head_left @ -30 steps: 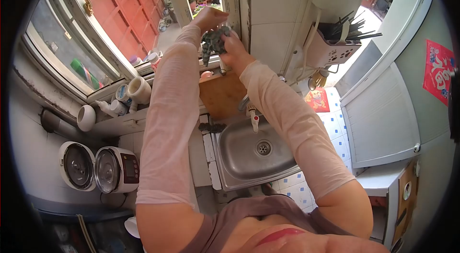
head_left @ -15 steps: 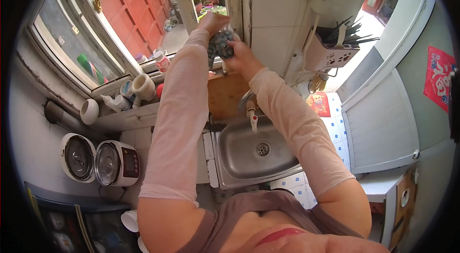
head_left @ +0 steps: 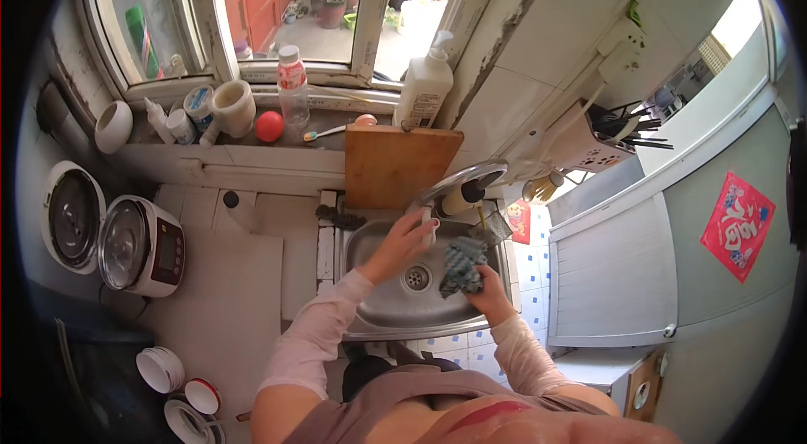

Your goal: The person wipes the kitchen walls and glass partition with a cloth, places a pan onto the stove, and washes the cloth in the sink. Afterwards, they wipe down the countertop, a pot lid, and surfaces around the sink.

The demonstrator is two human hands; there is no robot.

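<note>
My left hand (head_left: pixel 398 251) is over the left part of the steel sink (head_left: pixel 370 310), its fingers closed at the white handle of the faucet (head_left: pixel 430 231). Part of the handle is hidden behind the fingers. A checked blue-grey cloth (head_left: pixel 462 266) is bunched up in my right hand (head_left: pixel 491 294), above the sink's right side. The cloth hangs to the left of my fingers, near the drain (head_left: pixel 415 278). The faucet's curved metal spout (head_left: pixel 462 175) rises behind both hands.
Behind the sink stands a wooden cutting board (head_left: pixel 399 165). On the windowsill are a white pump bottle (head_left: pixel 425 87), a plastic bottle (head_left: pixel 292 91) and a red ball (head_left: pixel 269 126). A rice cooker (head_left: pixel 143 246) with its lid up stands left. Bowls (head_left: pixel 160 368) sit at lower left.
Both hands have come down from the window corner to the sink. My left hand has left the cloth and moved to the faucet; the cloth stays in my right hand. The view has shifted.
</note>
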